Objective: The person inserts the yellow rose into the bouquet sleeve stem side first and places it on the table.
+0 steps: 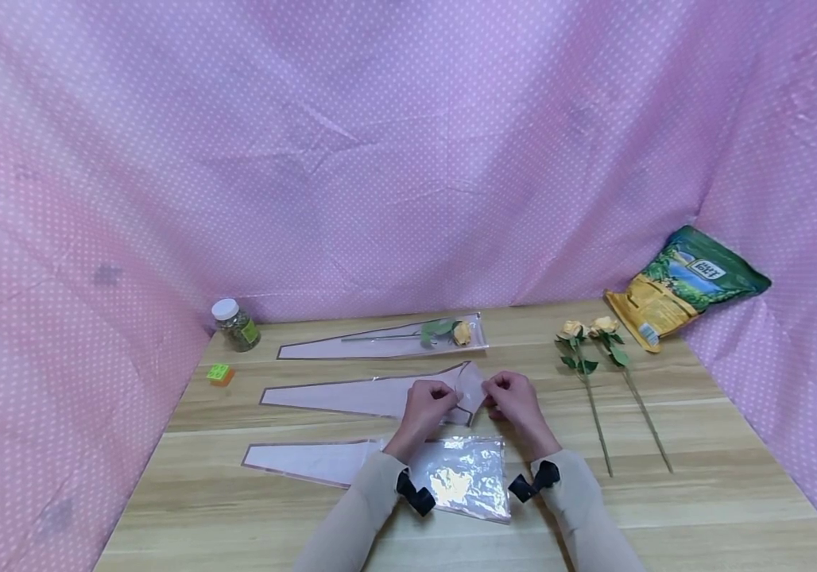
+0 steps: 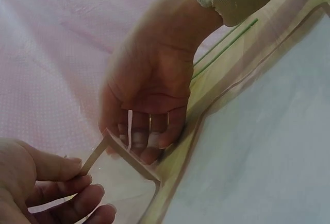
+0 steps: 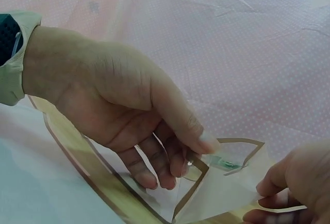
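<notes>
A clear, brown-edged plastic flower sleeve (image 1: 358, 395) lies in the middle of the table, its wide mouth lifted and parted. My left hand (image 1: 426, 407) pinches one edge of that mouth between thumb and index finger. At the opposite side, my right hand (image 1: 519, 403) pinches the film near a corner. The right wrist view shows the mouth's brown border (image 3: 191, 193) standing up between my left hand (image 3: 124, 90) and right hand (image 3: 304, 180). Nearer me, under my forearms, lies another sleeve (image 1: 462, 477). Behind, a sleeve (image 1: 323, 349) contains a pale yellow rose (image 1: 462, 333).
Two pale roses, a left one (image 1: 587, 389) and a right one (image 1: 637, 389), lie on the right. A green and yellow bag (image 1: 687, 278) leans at the back right corner. At the left are a white-lidded jar (image 1: 238, 327) and a green-orange block (image 1: 220, 374). Pink dotted cloth (image 1: 408, 159) encloses the table.
</notes>
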Demonstrator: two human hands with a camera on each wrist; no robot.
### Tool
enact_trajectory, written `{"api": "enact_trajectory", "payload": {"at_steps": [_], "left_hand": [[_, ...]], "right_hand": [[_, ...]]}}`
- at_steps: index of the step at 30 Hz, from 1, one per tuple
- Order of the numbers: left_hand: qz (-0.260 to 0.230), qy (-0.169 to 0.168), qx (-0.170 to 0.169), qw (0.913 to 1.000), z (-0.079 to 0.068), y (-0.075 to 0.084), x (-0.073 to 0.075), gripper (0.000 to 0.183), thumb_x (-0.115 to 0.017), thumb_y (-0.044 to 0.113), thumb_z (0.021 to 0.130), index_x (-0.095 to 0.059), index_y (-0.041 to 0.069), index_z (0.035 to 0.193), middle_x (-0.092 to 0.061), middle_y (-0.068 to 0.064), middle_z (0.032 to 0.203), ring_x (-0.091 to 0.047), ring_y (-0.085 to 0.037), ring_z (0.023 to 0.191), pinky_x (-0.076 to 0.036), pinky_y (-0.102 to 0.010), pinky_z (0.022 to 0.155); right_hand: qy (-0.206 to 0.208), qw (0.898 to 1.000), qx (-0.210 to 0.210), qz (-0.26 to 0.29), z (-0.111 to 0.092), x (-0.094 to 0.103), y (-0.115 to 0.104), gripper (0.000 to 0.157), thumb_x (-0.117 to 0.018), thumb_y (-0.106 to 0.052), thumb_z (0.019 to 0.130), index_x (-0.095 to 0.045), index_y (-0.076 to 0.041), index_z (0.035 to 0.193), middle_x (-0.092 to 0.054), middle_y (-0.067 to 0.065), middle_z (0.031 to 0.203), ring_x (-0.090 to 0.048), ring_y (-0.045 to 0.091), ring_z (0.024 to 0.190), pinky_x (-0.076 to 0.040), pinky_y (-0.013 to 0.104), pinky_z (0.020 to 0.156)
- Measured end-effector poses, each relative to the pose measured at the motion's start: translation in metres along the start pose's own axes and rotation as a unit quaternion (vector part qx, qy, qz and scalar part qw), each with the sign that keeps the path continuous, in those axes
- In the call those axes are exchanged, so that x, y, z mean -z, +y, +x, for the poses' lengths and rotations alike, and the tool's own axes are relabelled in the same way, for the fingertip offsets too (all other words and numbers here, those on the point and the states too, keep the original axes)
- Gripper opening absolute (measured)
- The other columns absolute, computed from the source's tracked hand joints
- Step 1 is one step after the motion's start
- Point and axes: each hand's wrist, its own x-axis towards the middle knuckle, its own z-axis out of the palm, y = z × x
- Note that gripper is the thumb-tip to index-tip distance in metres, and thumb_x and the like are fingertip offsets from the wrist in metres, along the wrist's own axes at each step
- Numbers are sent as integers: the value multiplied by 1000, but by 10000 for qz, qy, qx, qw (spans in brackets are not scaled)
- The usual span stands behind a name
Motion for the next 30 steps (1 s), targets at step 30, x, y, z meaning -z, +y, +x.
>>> {"api": "enact_trajectory", "payload": {"at_steps": [30], "left_hand": [[-169,-25,-6,9999,8,4,-11,17,-67,11,90,-74,-1,82,-68,-8,70,-55,-7,61,-44,-19,59]], "right_hand": [[383,9707,1101,-2101,15,19,12,14,-76,-15,83,-69,-3,84,-68,9,80,-57,18,70,-42,27,65]]}}
